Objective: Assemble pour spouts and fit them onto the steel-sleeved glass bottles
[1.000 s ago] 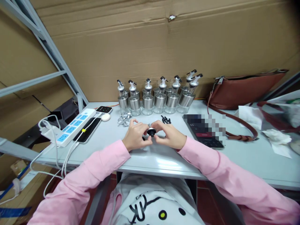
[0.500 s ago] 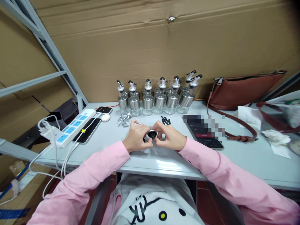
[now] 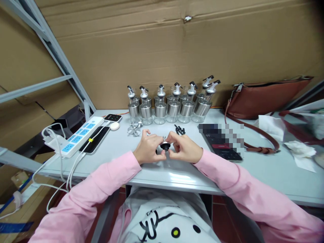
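My left hand (image 3: 147,147) and my right hand (image 3: 184,147) meet at the table's middle, both pinching a small round dispenser cap (image 3: 165,146) with a black centre and metal rim. The fingertips of both hands close around it just above the grey table (image 3: 162,175). Behind my hands stands a row of several glass bottles (image 3: 173,107) with steel bands and pour spouts. A few loose metal caps (image 3: 134,128) lie left of my hands, and small black parts (image 3: 179,129) lie just beyond my right hand.
A white and blue power strip (image 3: 79,135), a black phone (image 3: 94,139), a small black device (image 3: 112,117) and a white pebble-shaped item (image 3: 114,126) sit at the left. A dark device (image 3: 222,145), a brown bag (image 3: 265,98) and crumpled tissue (image 3: 300,148) lie at the right. Cardboard (image 3: 177,50) backs the table.
My hands stay together on the cap, with only slight finger shifts and a small turn of the cap. Nothing else on the table has moved.
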